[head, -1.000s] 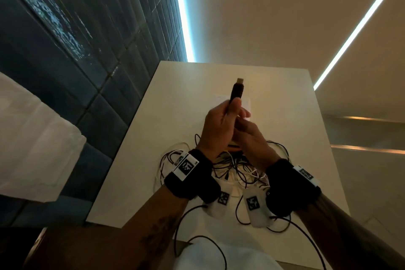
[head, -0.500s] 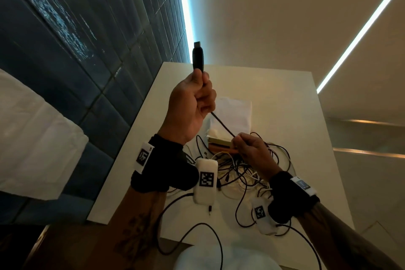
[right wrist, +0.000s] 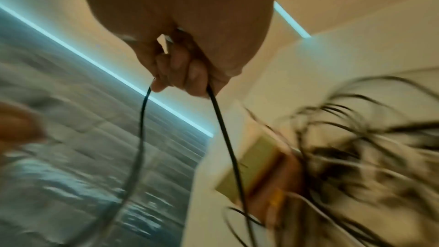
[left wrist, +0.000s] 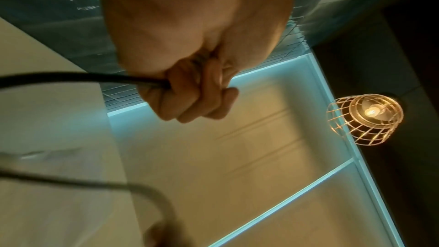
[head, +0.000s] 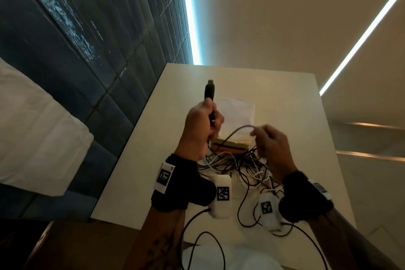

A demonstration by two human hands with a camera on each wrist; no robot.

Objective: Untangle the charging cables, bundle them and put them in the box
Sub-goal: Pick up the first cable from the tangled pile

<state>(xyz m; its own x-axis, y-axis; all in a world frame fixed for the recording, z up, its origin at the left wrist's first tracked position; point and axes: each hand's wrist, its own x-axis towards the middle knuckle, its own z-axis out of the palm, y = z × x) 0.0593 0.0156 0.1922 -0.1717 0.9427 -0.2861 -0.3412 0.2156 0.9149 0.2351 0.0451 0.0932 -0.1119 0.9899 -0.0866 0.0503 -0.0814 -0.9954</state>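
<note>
My left hand (head: pixel 202 124) grips a black charging cable just below its plug (head: pixel 209 89), which points up and away over the white table (head: pixel 285 98). That black cable (head: pixel 238 129) arcs across to my right hand (head: pixel 266 138), which pinches it above the table. In the left wrist view the curled fingers (left wrist: pixel 190 99) close round the cable (left wrist: pixel 71 77). The right wrist view shows fingers (right wrist: pixel 180 70) pinching a loop of cable (right wrist: pixel 221 119). A tangle of black and white cables (head: pixel 241 164) lies below both hands. The box (head: pixel 230 146), a low orange and tan one, sits just beyond the tangle.
A white sheet of paper (head: pixel 237 110) lies beyond the box. A dark tiled wall (head: pixel 87 50) runs along the table's left side. White cloth (head: pixel 32 133) hangs at far left. A caged lamp (left wrist: pixel 364 117) shows in the left wrist view.
My left hand came down and right with the plug from its raised position. My right hand lifted off the tangle, drawing the black cable up into an arc between both hands.
</note>
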